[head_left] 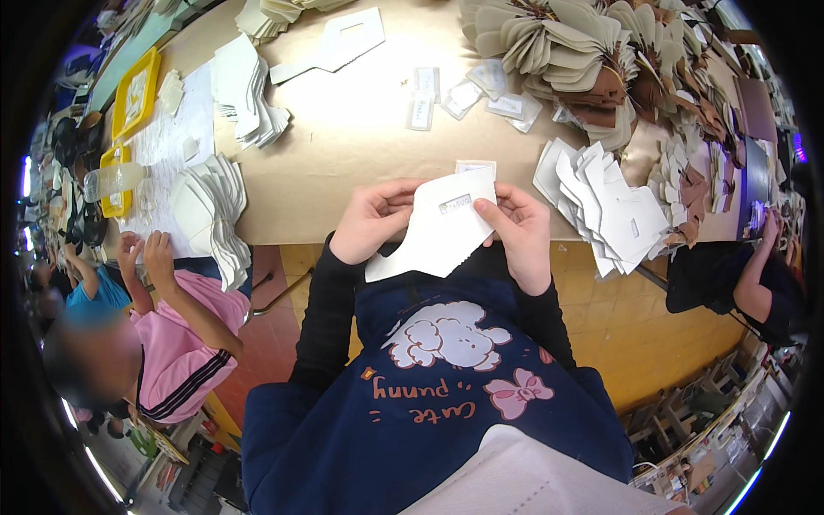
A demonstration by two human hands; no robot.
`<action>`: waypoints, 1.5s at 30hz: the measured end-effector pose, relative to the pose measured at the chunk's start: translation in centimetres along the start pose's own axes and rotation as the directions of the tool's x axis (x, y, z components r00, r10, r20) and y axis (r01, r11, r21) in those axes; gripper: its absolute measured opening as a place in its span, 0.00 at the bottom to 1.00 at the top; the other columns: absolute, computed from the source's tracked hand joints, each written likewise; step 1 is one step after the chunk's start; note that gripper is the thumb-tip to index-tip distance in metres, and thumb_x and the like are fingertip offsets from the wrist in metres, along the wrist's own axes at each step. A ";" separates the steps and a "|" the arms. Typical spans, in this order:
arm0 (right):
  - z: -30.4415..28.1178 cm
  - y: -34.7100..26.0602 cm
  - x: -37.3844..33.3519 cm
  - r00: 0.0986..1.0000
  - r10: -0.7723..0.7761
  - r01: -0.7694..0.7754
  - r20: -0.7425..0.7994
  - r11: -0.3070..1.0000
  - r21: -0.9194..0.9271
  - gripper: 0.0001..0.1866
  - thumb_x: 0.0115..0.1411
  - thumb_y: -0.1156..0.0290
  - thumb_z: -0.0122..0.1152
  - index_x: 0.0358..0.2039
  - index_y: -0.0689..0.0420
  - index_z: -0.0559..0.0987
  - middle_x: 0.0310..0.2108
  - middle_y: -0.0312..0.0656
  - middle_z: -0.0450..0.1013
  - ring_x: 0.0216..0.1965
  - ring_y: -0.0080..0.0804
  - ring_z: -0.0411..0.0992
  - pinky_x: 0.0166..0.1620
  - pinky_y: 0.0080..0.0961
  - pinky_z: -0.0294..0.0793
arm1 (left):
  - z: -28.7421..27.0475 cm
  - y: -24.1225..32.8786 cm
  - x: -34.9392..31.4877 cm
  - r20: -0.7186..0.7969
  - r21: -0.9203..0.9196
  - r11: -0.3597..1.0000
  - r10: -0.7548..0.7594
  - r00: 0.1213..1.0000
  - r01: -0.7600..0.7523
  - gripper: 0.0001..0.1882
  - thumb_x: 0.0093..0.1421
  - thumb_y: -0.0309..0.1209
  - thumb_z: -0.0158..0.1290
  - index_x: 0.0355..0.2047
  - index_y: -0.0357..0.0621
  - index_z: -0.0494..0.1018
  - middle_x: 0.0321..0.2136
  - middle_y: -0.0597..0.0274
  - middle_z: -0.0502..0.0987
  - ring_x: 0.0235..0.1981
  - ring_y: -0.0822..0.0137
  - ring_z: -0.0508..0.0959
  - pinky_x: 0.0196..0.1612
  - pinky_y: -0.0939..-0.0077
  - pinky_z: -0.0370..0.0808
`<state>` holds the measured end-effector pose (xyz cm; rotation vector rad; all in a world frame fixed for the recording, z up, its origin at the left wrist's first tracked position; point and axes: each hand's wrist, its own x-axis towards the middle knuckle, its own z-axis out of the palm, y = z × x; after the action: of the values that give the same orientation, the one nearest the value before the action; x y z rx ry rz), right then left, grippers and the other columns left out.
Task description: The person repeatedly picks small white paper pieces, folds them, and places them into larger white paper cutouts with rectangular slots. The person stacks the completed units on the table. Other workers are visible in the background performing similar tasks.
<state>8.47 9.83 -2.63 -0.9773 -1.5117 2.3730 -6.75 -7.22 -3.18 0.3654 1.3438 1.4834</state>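
Between my two hands, over the table's near edge, is a white flat cut-out piece (433, 232) with a small rectangular window. A printed label (455, 206) shows in that window. My left hand (373, 221) pinches the piece's left edge, its fingertips partly behind it. My right hand (524, 232) grips the right edge, with the thumb on the front beside the window and the fingers behind. Just beyond the piece lies a small labelled packet (475, 166), partly covered by it. A fanned stack of white cut pieces (601, 206) rests at the table edge to the right.
Small labelled packets (422, 99) lie mid-table. A single windowed piece (339, 43) is farther back. White stacks (210, 215) stand left, beside a plastic bottle (116, 180) and yellow trays (137, 90). Beige and brown bundles (558, 43) fill the far right. A pink-clad person (193, 343) works at left.
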 end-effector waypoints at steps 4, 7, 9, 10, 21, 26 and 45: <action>-0.1 0.1 -0.3 0.999 -0.039 0.039 0.020 0.999 -0.029 0.13 0.64 0.74 0.63 0.46 0.68 0.78 0.32 0.36 0.78 0.28 0.13 0.72 0.25 0.11 0.69 | -0.2 0.1 0.1 0.009 0.076 0.997 -0.002 1.000 0.001 0.18 0.64 0.18 0.50 0.54 0.28 0.72 0.47 0.52 0.80 0.46 0.68 0.81 0.49 0.77 0.78; -0.1 0.2 -0.4 0.998 -0.048 0.050 0.037 0.998 -0.034 0.13 0.64 0.75 0.63 0.47 0.68 0.78 0.32 0.36 0.78 0.28 0.13 0.72 0.26 0.11 0.69 | -0.2 0.3 -0.1 0.009 0.074 0.997 0.021 1.000 -0.022 0.17 0.64 0.18 0.50 0.54 0.28 0.72 0.46 0.52 0.80 0.45 0.69 0.81 0.49 0.78 0.78; -0.2 0.2 -0.4 0.998 -0.048 0.049 0.036 0.998 -0.036 0.13 0.64 0.75 0.63 0.47 0.68 0.78 0.32 0.36 0.78 0.28 0.13 0.72 0.26 0.11 0.69 | -0.2 0.3 -0.3 -0.014 0.038 0.999 -0.003 1.000 0.004 0.16 0.63 0.18 0.51 0.51 0.27 0.74 0.44 0.51 0.81 0.45 0.68 0.81 0.49 0.76 0.77; -0.2 0.3 -0.4 0.998 -0.046 0.047 0.032 0.998 -0.036 0.13 0.64 0.75 0.63 0.47 0.68 0.78 0.32 0.36 0.78 0.28 0.13 0.72 0.26 0.11 0.69 | -0.2 0.3 -0.4 -0.027 0.013 1.000 -0.011 1.000 0.011 0.15 0.62 0.17 0.52 0.50 0.27 0.75 0.43 0.51 0.81 0.44 0.68 0.81 0.49 0.75 0.77; -0.4 0.4 -0.6 0.813 -0.494 0.581 0.309 0.653 -0.485 0.09 0.55 0.79 0.66 0.38 0.57 0.84 0.25 0.35 0.76 0.22 0.21 0.71 0.24 0.21 0.68 | -0.9 -1.1 0.6 0.005 0.005 0.990 -0.141 0.990 0.141 0.07 0.64 0.27 0.53 0.37 0.35 0.77 0.29 0.63 0.79 0.31 0.76 0.78 0.38 0.82 0.74; 0.0 0.3 -1.6 0.523 -0.559 0.851 0.643 0.375 -0.366 0.09 0.48 0.80 0.70 0.31 0.54 0.86 0.22 0.33 0.74 0.20 0.28 0.71 0.24 0.23 0.68 | -2.0 -2.8 2.3 -0.162 0.147 0.986 -0.049 0.986 0.074 0.08 0.67 0.30 0.52 0.39 0.37 0.76 0.27 0.66 0.78 0.29 0.77 0.76 0.35 0.82 0.73; -5.6 -0.8 0.6 0.944 0.003 0.174 0.331 0.846 -0.504 0.05 0.61 0.79 0.61 0.37 0.66 0.79 0.33 0.37 0.77 0.35 0.23 0.72 0.41 0.21 0.72 | 0.2 -5.0 0.9 0.137 0.988 -0.109 0.297 0.945 -0.109 0.30 0.62 0.49 0.53 0.65 0.65 0.65 0.70 0.65 0.56 0.71 0.47 0.54 0.65 0.30 0.50</action>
<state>11.21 14.67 -3.74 -0.5895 -2.3640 2.1628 -4.55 -7.26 -7.80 1.5616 2.4605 0.2732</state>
